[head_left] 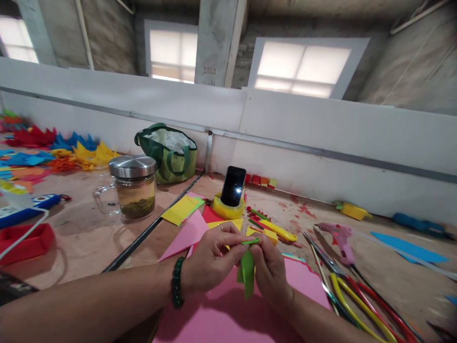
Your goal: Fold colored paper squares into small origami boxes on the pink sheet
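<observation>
A folded strip of green paper (pixel 247 272) hangs between my two hands above a pink sheet (pixel 200 319). My left hand (pixel 217 255), with a ring and a dark green bead bracelet, pinches its upper left edge. Closed on the upper right edge is my right hand (pixel 271 267). The fingertips nearly meet at the top, where a small green edge pokes out. Just beyond the hands lie a yellow sheet (pixel 183 209), a pink paper piece (pixel 189 233) and a small yellow block-like piece (pixel 269 235).
A phone (pixel 233 186) leans on a yellow tape roll (pixel 228 209). To the right lie a yellow cutter (pixel 280 229), scissors (pixel 357 295) and a pink glue gun (pixel 341 240). On the left stand a lidded glass tea mug (pixel 134 190) and a green bag (pixel 174 162).
</observation>
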A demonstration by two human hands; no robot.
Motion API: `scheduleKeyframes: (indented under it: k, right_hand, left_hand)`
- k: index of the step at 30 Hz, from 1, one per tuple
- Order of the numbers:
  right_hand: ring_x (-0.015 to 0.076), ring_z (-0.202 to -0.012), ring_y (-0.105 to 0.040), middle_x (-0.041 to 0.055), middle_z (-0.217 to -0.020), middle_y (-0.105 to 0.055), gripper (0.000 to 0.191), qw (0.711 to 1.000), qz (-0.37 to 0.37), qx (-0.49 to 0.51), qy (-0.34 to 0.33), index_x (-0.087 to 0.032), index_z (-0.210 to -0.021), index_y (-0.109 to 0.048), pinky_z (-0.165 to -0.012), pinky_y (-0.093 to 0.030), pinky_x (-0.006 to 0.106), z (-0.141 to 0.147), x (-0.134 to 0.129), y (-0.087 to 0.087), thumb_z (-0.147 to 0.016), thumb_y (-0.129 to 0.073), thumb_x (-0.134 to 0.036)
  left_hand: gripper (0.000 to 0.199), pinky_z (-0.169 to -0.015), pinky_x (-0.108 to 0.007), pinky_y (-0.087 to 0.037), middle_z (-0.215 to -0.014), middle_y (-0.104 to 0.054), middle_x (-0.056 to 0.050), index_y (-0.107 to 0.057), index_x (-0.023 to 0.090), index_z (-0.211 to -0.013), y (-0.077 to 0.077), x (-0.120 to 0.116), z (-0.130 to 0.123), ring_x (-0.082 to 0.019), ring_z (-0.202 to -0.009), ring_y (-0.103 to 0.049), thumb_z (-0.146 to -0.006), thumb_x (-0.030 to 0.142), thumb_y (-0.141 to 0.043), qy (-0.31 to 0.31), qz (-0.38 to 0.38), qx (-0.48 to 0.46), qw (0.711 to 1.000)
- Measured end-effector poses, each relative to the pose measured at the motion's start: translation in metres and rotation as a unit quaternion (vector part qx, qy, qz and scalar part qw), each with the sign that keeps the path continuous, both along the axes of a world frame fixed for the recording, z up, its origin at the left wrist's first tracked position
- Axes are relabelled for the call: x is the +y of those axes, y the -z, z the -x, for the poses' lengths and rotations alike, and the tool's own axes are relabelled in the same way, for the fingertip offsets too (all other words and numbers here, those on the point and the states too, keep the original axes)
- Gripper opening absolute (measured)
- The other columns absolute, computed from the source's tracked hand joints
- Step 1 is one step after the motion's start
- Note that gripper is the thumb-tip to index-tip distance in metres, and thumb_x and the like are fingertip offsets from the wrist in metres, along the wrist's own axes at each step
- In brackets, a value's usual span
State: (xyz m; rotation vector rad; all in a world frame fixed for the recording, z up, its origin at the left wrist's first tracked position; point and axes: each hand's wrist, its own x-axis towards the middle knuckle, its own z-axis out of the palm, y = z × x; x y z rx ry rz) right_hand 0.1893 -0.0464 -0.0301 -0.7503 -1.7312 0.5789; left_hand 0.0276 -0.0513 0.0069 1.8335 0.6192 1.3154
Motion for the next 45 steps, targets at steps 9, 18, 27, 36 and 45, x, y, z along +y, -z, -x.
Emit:
scheduleKeyframes:
  k: [9,18,27,36,45]
  right_hand:
    - [0.0118,-0.061,-0.049,-0.0013,-0.071,-0.054,0.01,0.996,-0.055,0.029,0.063,-0.021,-0.084,-0.057,-0.055,-0.043,0.023,-0.001,0.009,-0.01,-0.089,-0.057,-0.03]
    - [0.0104,-0.052,-0.043,-0.0027,-0.055,-0.05,0.031,0.992,0.12,0.046,-0.007,-0.018,-0.061,-0.058,-0.048,-0.036,0.023,0.006,0.007,-0.038,-0.079,-0.066,-0.042]
    - [0.0087,-0.048,-0.042,-0.0045,-0.053,-0.048,0.031,0.983,0.092,0.14,0.071,-0.018,-0.062,-0.056,-0.045,-0.038,0.021,0.008,0.011,-0.04,-0.077,-0.069,-0.041]
    - [0.0043,-0.03,-0.033,-0.0099,-0.046,-0.041,0.036,0.962,0.215,0.17,0.009,-0.019,-0.067,-0.05,-0.026,-0.026,0.017,0.02,-0.003,-0.027,-0.076,-0.069,-0.048]
    - [0.0076,-0.048,-0.036,-0.0059,-0.053,-0.042,0.034,0.977,0.108,0.159,0.091,-0.017,-0.064,-0.055,-0.043,-0.033,0.02,0.006,0.008,-0.049,-0.076,-0.069,-0.046]
  left_hand:
    - [0.02,-0.06,-0.022,-0.044,-0.067,-0.056,-0.002,-0.076,0.019,-0.095,0.0,0.009,0.005,-0.012,-0.065,-0.05,-0.087,0.021,-0.057,-0.084,-0.077,0.046,0.992]
    - [0.061,-0.053,-0.019,-0.039,-0.069,-0.053,0.002,-0.045,0.015,-0.137,0.002,0.014,0.006,-0.009,-0.059,-0.046,-0.081,0.027,-0.064,-0.007,0.054,-0.01,0.998]
    - [0.013,-0.056,-0.019,-0.042,-0.073,-0.058,0.0,-0.061,0.013,-0.087,0.009,0.011,-0.008,-0.01,-0.062,-0.053,-0.075,0.017,-0.062,0.131,0.181,-0.032,0.974]
    - [0.032,-0.055,-0.02,-0.046,-0.054,-0.064,-0.003,-0.067,0.01,-0.06,0.008,0.005,-0.014,-0.012,-0.055,-0.059,-0.07,0.04,-0.07,0.14,0.291,-0.013,0.946]
    - [0.029,-0.063,-0.027,-0.052,-0.067,-0.072,-0.006,-0.071,0.01,-0.077,0.017,0.005,-0.015,-0.016,-0.062,-0.067,-0.061,0.034,-0.077,0.17,0.372,0.02,0.913]
